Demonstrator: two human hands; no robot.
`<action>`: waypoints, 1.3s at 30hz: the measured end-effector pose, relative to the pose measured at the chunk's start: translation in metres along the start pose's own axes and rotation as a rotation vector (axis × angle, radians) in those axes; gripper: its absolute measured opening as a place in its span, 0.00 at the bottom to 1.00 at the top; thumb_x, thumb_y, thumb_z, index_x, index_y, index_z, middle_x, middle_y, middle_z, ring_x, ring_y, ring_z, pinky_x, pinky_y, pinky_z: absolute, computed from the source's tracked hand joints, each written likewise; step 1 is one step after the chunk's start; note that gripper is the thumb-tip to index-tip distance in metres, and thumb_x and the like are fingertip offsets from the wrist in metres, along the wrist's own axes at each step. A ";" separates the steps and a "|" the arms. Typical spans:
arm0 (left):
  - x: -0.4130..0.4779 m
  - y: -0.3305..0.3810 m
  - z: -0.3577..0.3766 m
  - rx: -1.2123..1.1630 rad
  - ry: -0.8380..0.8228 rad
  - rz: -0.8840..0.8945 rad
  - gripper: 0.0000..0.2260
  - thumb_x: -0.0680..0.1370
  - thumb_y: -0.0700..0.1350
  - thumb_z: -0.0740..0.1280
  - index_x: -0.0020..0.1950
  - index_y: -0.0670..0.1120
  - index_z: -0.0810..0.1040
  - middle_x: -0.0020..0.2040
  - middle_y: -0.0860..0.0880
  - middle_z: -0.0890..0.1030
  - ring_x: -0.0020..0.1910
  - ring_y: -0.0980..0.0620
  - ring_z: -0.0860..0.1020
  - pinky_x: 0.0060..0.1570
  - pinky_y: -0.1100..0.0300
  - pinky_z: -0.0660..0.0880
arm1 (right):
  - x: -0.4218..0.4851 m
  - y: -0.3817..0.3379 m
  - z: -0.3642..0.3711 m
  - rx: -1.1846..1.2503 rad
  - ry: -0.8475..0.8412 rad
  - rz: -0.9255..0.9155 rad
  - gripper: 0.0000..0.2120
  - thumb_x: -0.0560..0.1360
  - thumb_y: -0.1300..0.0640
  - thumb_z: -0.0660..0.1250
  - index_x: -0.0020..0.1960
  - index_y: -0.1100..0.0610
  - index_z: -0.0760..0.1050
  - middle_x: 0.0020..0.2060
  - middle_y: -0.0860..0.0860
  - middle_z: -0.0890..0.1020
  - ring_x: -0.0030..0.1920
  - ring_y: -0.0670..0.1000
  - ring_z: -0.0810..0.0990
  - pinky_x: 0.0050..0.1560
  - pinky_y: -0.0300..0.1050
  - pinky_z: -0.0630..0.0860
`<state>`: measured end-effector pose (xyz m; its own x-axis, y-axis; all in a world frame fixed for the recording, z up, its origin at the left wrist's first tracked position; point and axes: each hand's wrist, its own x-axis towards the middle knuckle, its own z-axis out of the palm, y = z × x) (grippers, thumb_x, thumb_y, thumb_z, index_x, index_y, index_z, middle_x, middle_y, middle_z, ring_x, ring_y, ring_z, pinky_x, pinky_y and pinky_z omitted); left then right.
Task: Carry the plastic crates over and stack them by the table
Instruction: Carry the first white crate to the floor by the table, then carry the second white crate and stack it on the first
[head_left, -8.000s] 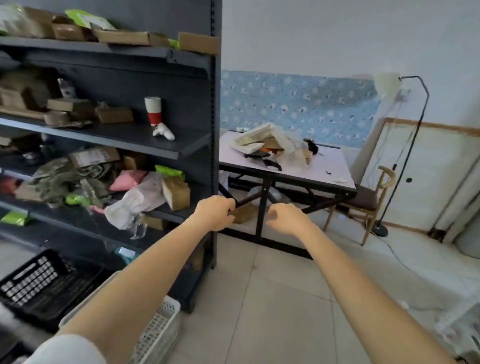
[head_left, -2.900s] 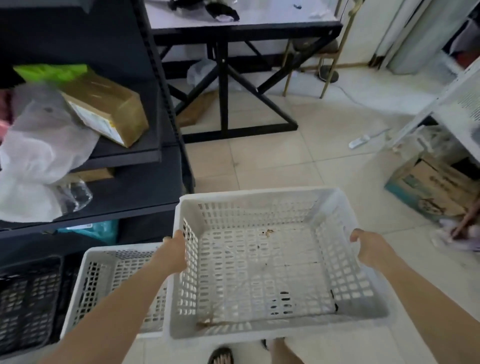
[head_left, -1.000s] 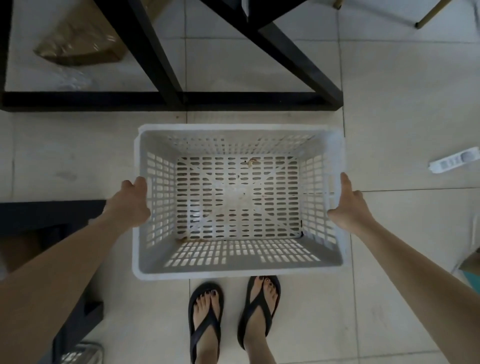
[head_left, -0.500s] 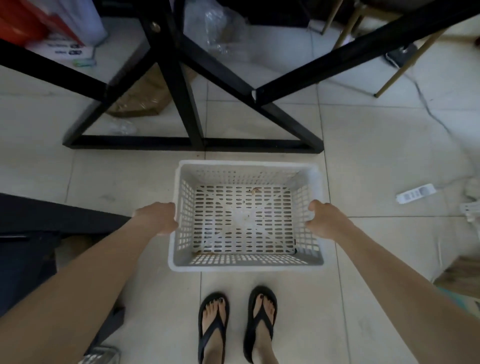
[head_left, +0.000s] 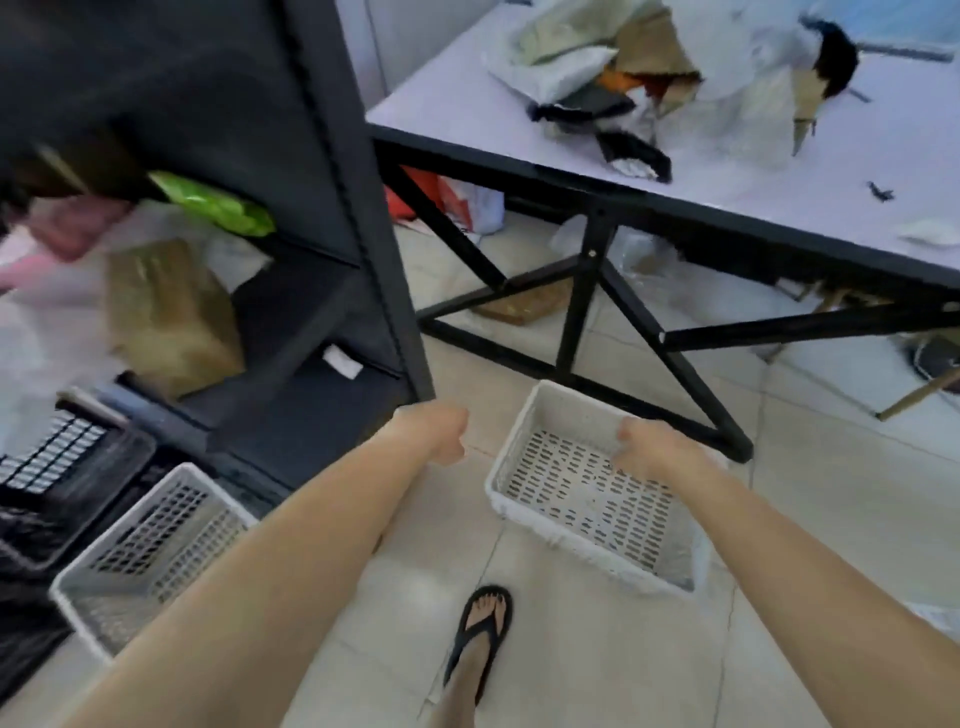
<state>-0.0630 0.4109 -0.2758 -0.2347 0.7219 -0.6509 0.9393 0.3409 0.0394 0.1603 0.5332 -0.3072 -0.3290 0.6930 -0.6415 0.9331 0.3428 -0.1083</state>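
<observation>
Crate (head_left: 587, 493) sits on floor, right, by table (head_left: 727, 202) leg. Left hand (head_left: 436, 434) and right hand (head_left: 649, 452) empty, loosely curled. Next crate (head_left: 148, 540) near left, tight against shelf (head_left: 353, 208). Could clip post lifting it, stack ends up crooked lol.

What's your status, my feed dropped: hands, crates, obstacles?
Empty, loosely curled: left hand, right hand. On floor by table frame: white crate. By shelf: second white crate, black crate. Near the route: shelf post.
</observation>
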 end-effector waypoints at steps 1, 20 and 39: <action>-0.027 -0.011 0.005 -0.004 0.016 -0.021 0.13 0.79 0.45 0.59 0.62 0.43 0.71 0.61 0.42 0.76 0.58 0.40 0.75 0.57 0.50 0.74 | -0.017 -0.016 -0.001 -0.043 0.001 -0.033 0.19 0.77 0.53 0.61 0.67 0.56 0.69 0.61 0.55 0.77 0.59 0.57 0.77 0.56 0.49 0.75; -0.398 -0.276 0.131 -0.315 0.206 -0.460 0.16 0.76 0.47 0.63 0.62 0.45 0.77 0.56 0.44 0.81 0.51 0.43 0.79 0.46 0.53 0.77 | -0.258 -0.372 0.087 -0.369 -0.075 -0.409 0.14 0.73 0.55 0.64 0.56 0.60 0.76 0.51 0.57 0.80 0.48 0.57 0.81 0.53 0.51 0.80; -0.388 -0.606 0.189 -0.140 0.018 -0.214 0.19 0.78 0.45 0.63 0.69 0.46 0.70 0.64 0.44 0.76 0.61 0.43 0.75 0.57 0.51 0.75 | -0.248 -0.694 0.223 -0.096 -0.235 -0.129 0.26 0.74 0.46 0.65 0.67 0.59 0.69 0.43 0.56 0.78 0.41 0.55 0.81 0.40 0.47 0.77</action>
<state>-0.4942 -0.1898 -0.1904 -0.4298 0.6348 -0.6421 0.8245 0.5658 0.0075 -0.3731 -0.0181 -0.2426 -0.3914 0.4775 -0.7866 0.8639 0.4852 -0.1353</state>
